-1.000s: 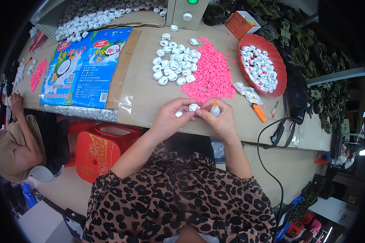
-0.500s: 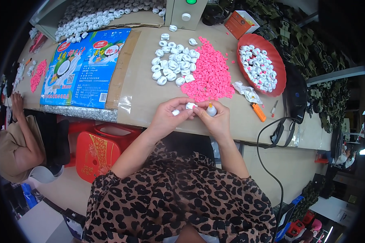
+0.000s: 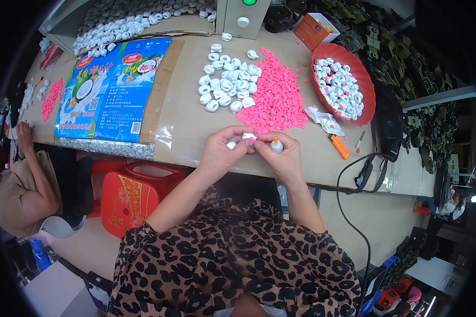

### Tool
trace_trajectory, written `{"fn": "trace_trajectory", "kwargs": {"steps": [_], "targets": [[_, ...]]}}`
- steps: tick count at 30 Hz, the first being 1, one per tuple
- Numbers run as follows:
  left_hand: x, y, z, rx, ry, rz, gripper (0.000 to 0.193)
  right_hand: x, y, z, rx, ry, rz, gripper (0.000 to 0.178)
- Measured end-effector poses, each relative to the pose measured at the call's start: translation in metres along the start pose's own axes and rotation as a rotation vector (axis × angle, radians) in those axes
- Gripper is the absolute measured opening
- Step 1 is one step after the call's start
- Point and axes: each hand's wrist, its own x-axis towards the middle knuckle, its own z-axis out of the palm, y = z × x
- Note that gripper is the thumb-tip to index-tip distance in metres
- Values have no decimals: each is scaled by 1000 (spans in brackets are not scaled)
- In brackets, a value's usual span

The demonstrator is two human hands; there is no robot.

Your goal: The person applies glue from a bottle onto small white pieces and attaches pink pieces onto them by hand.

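My left hand is closed, pinching a small rounded white piece between thumb and fingertips. A second white piece sits lower among its fingers. At the pinched piece shows a small pink bit, with my right fingertips against it. My right hand also grips a small white squeeze bottle with an orange-yellow tip. Just beyond both hands lies a heap of pink bits, and left of it a group of white pieces with dark markings.
To the right stands a red scalloped bowl holding white pieces, some with pink. Near it lie crumpled tissue, an orange lighter and a small blade-like tool. A blue printed cardboard sheet covers the left; another person's arm rests beyond.
A pink bit now shows at the white piece in my left fingers, where only white showed before. Both hands stay in nearly the same place.
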Motion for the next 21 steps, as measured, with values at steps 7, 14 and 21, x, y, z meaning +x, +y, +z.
{"fn": "trace_trajectory", "kwargs": {"steps": [7,14,21], "targets": [[-1,0,-2,57,-28,4,21,-1,4,2,2,15,0,10],[2,8,-5,-204,40,-61,16,2,2,-9,-34,-24,-24,16],[25,42,-27,673,-25,224,17,3,-1,-24,579,42,59,19]]}}
